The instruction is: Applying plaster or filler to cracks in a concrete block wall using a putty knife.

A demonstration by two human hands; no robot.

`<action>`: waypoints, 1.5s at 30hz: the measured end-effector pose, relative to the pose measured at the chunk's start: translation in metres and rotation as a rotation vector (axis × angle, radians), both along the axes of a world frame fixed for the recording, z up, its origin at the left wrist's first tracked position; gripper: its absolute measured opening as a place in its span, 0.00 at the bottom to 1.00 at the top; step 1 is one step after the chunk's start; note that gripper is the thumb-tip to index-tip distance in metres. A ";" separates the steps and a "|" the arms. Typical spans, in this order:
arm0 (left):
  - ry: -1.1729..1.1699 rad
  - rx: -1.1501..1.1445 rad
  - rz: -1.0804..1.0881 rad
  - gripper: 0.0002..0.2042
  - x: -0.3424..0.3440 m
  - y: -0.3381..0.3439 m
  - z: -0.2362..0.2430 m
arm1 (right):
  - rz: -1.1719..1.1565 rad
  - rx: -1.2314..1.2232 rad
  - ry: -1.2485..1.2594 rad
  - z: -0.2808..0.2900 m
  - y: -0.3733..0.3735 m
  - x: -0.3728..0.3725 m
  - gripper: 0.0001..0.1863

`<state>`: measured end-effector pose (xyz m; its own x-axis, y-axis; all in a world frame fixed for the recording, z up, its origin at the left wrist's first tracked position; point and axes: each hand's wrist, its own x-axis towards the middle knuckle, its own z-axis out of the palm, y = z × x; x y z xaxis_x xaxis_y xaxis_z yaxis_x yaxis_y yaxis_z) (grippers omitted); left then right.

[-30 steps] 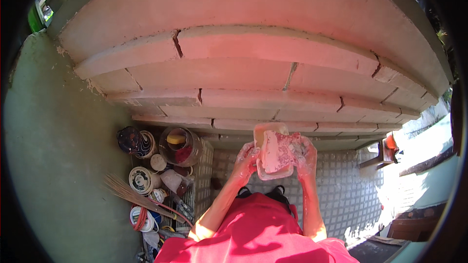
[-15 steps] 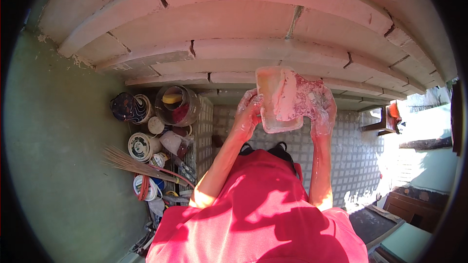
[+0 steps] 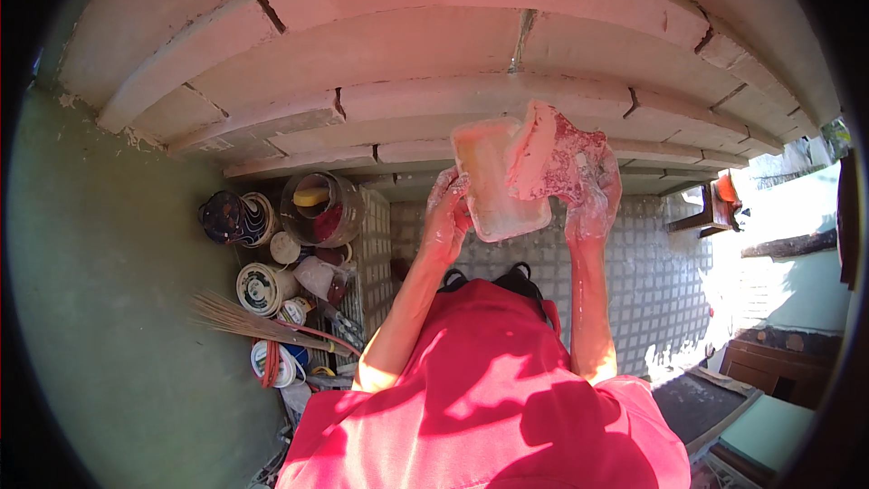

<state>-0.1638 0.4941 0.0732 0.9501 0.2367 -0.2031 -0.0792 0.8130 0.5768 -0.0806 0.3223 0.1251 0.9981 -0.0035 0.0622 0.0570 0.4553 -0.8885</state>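
Observation:
My left hand (image 3: 446, 215) grips a shallow rectangular plastic tray (image 3: 504, 220) by its left side. A thin pale pink-orange film coats the inside of the tray. My right hand (image 3: 593, 199) is closed on a flat red putty spreader (image 3: 573, 156), smeared with paste. A thick ridge of pink putty (image 3: 534, 147) sits along the spreader's left edge, over the right part of the tray. Whether the spreader touches the tray I cannot tell. Dried white paste covers the fingers of both hands.
Ahead rises a wall with pink-tinted curved ledges (image 3: 434, 91), split by dark gaps. At the left, paint buckets (image 3: 262, 288), a clear tub (image 3: 348, 225) and a stick broom (image 3: 240, 319) stand beside a green wall (image 3: 118, 290). A wooden stool (image 3: 706, 217) is at the right on the tiled floor (image 3: 634, 281).
The spreader has lifted up from the tray, with the putty now gathered along its edge. More of the tray's inside shows. The tray has shifted slightly left and tilted.

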 end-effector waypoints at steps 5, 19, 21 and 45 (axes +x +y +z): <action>-0.012 -0.009 -0.004 0.08 0.008 -0.001 0.000 | -0.032 0.104 -0.065 0.004 -0.002 0.015 0.26; -0.066 -0.010 0.019 0.09 0.037 -0.007 0.025 | -0.337 0.009 -0.400 0.050 0.015 0.096 0.22; -0.027 -0.020 0.017 0.09 0.039 -0.007 0.022 | -0.395 -0.007 -0.433 0.053 0.020 0.114 0.23; 0.098 0.026 0.047 0.09 0.034 -0.008 -0.005 | -1.008 -0.461 -0.780 0.088 0.034 0.136 0.14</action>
<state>-0.1294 0.4866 0.0686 0.9139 0.2869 -0.2874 -0.0592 0.7943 0.6047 0.0557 0.3560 0.2134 0.2790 -0.5318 0.7996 0.7411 -0.4103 -0.5315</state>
